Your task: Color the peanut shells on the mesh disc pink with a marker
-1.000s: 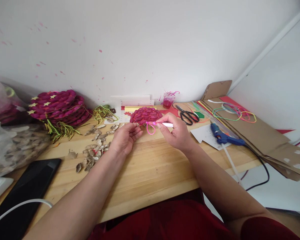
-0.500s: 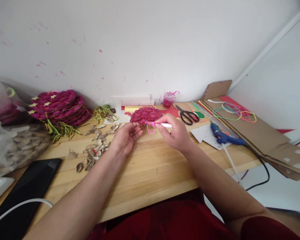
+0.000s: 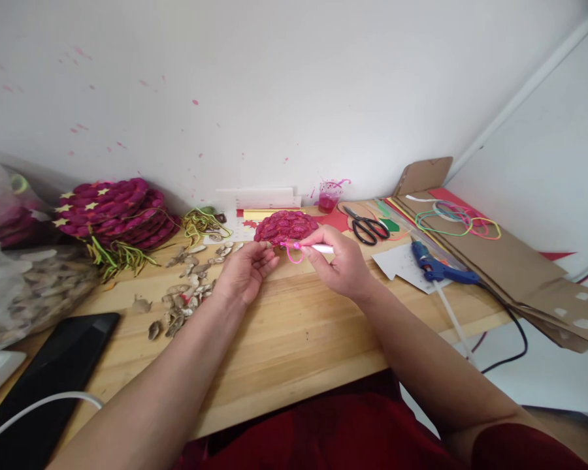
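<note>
A magenta, bumpy round piece (image 3: 285, 226) lies on the table just beyond my hands. My right hand (image 3: 334, 260) is closed on a white stick (image 3: 323, 249), like a brush or pen, whose tip points left. At that tip hangs a bright pink cord loop (image 3: 294, 256). My left hand (image 3: 251, 269) is at the near left edge of the magenta piece, thumb and forefinger pinched together; what they hold is too small to make out. Its other fingers are curled.
Nut shells (image 3: 191, 297) are scattered left of my left hand. Black scissors (image 3: 367, 227), a cup of pink liquid (image 3: 328, 197) and a blue glue gun (image 3: 436, 266) stand or lie to the right. Stacked magenta pieces (image 3: 115, 212) and a black phone-like slab (image 3: 59, 385) are at left.
My right hand and the white stick have shifted very slightly left and down. The view has moved a little; my left hand keeps its pinch.
</note>
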Tool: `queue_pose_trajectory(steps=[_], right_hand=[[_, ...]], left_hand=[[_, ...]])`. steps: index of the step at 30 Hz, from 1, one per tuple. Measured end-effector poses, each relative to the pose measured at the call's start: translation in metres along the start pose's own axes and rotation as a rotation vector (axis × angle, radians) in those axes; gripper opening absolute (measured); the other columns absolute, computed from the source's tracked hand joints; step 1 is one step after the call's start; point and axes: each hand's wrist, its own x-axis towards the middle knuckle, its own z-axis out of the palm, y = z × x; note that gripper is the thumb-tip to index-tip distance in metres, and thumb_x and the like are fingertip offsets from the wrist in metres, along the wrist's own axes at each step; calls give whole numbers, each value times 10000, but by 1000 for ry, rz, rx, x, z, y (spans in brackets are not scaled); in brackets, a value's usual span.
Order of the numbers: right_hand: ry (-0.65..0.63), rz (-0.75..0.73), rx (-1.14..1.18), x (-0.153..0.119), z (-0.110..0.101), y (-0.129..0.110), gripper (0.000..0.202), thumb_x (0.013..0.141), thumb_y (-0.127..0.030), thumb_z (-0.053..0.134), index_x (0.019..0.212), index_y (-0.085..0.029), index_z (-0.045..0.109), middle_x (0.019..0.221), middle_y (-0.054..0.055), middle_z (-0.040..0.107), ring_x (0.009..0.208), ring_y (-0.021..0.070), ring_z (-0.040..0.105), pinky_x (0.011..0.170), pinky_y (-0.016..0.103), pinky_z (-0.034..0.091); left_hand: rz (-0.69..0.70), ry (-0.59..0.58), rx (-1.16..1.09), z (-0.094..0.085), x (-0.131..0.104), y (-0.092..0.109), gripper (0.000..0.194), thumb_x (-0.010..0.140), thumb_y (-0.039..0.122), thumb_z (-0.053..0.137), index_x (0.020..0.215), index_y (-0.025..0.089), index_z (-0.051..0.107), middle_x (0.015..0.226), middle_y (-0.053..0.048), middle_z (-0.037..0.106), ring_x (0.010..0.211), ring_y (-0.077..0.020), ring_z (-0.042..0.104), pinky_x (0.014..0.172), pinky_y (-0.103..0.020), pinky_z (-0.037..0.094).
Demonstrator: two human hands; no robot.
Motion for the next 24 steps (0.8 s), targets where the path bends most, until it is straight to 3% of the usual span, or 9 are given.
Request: queue_pose_trajectory(steps=[6, 16, 24], right_hand=[[74, 25, -47, 1, -1, 5, 69, 979, -274, 651, 937, -221, 665, 883, 38, 749, 812, 182, 683, 747, 341, 524], [95, 33, -46, 1, 1, 3, 70, 981, -272, 649, 931, -224, 656, 881, 40, 749, 818, 184, 686, 754, 341, 533], [28, -6, -20, -2, 4, -1, 59, 990, -261, 631, 945, -227, 648, 896, 41, 736, 825, 186, 685, 764, 344, 527]], left_hand=[[9, 8, -1, 1, -1, 0, 145, 824, 26, 607, 728, 121, 660, 589, -27, 660, 515, -96, 623, 569, -208, 614], [34, -4, 19, 0, 0, -1, 130, 781, 26, 646, 699, 126, 655, 591, -26, 665, 520, -99, 627, 580, -212, 617], [81, -18, 32, -3, 2, -5, 104, 742, 50, 695, 685, 131, 665, 601, -23, 671, 543, -107, 637, 595, -218, 613]])
